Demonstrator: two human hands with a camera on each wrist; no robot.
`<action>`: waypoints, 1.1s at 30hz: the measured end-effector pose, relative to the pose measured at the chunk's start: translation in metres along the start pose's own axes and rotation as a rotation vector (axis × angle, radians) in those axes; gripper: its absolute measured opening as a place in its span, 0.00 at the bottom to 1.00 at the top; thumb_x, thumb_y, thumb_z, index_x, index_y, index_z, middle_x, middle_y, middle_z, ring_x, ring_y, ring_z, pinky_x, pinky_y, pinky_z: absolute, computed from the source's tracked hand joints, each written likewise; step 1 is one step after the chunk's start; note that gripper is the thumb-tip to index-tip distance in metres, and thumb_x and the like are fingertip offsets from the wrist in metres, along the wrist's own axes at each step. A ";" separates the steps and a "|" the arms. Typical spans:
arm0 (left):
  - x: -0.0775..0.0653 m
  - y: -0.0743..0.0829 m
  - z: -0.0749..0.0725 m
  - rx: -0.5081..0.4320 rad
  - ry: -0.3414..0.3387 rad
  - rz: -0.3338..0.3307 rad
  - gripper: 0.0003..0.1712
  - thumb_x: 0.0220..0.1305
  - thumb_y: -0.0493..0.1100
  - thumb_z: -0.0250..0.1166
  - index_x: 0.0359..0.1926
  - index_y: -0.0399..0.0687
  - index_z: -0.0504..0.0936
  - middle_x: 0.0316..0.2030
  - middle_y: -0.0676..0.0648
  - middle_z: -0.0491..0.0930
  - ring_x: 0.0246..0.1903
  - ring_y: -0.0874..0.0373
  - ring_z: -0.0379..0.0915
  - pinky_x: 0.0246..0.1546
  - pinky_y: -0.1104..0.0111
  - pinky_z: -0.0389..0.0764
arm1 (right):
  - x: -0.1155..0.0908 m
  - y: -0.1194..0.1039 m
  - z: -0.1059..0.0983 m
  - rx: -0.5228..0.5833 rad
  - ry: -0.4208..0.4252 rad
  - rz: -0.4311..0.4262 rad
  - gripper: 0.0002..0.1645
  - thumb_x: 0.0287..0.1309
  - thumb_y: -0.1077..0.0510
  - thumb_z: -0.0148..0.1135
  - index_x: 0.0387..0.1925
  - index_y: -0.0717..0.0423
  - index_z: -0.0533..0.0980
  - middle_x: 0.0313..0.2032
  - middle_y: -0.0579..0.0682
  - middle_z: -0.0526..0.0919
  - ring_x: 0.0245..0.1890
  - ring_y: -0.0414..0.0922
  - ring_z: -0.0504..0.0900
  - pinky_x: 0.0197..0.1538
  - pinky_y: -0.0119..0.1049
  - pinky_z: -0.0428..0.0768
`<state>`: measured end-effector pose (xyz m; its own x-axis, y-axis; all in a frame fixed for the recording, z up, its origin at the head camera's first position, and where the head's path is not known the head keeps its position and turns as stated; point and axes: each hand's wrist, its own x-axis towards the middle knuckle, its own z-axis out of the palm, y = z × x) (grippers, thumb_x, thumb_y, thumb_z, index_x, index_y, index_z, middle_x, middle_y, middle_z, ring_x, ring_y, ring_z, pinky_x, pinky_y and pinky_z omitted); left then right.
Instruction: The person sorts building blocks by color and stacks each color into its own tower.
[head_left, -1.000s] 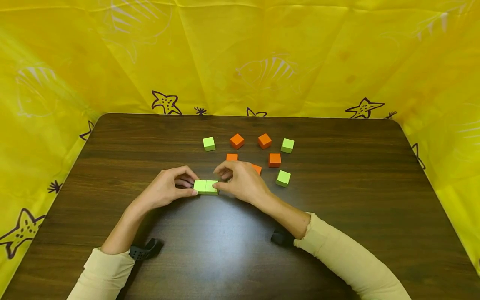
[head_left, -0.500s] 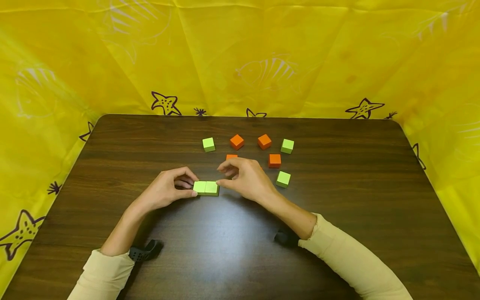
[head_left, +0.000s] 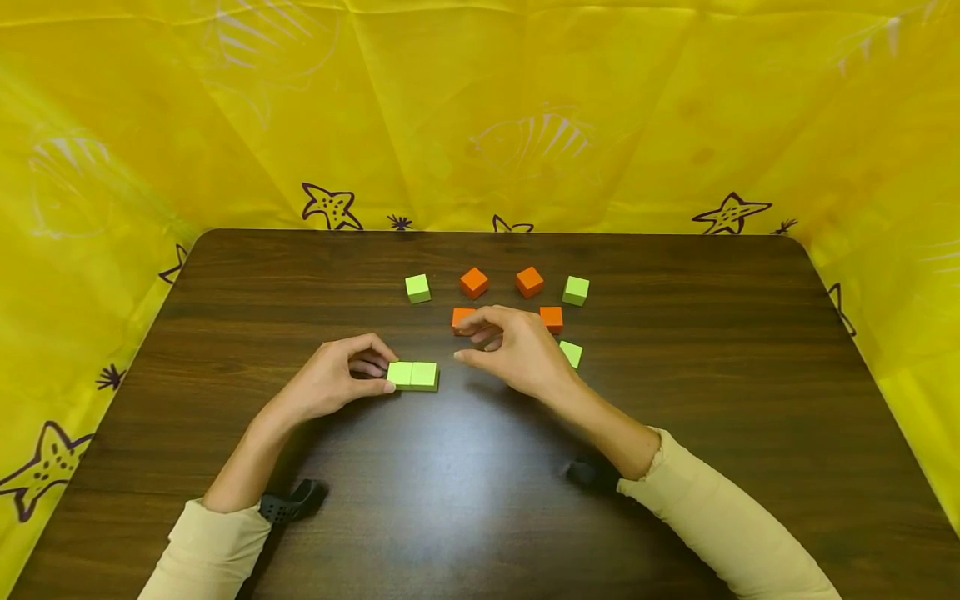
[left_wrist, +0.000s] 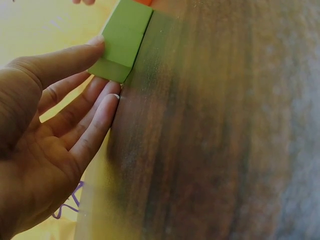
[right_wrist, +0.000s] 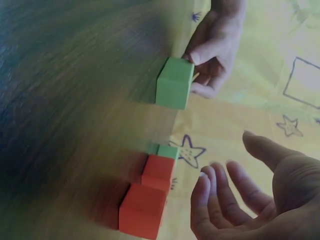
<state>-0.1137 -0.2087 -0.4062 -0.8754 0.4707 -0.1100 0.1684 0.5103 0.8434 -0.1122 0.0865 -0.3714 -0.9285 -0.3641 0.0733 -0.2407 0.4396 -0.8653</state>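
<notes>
Two light green cubes stand side by side on the dark wooden table: the left cube and the right cube touch face to face. My left hand pinches the left cube at its outer end; in the left wrist view the thumb lies on the green side with fingers at the far face. My right hand hovers to the right of the pair, fingers loosely bent, nothing between them. Close behind its fingers sits an orange cube, partly covered. The right wrist view shows a wide gap between thumb and fingers.
Behind the hands, orange cubes and green cubes are scattered. Another green cube is partly hidden by my right hand. A yellow patterned cloth rises beyond the table edges.
My right hand has let go of the right green cube and moved right and slightly away from me. My left hand stays in place at the left green cube.
</notes>
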 end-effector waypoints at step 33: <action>0.000 0.001 0.001 0.012 0.002 -0.001 0.16 0.54 0.35 0.76 0.43 0.48 0.82 0.40 0.47 0.83 0.41 0.55 0.83 0.41 0.68 0.85 | -0.024 0.026 -0.037 -0.077 0.087 0.030 0.18 0.51 0.55 0.77 0.45 0.52 0.84 0.40 0.47 0.87 0.39 0.42 0.84 0.42 0.35 0.84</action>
<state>-0.1130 -0.2076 -0.4060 -0.8765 0.4688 -0.1095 0.1730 0.5190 0.8371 -0.1067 0.1368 -0.3769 -0.9559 -0.2785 0.0937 -0.2303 0.5121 -0.8275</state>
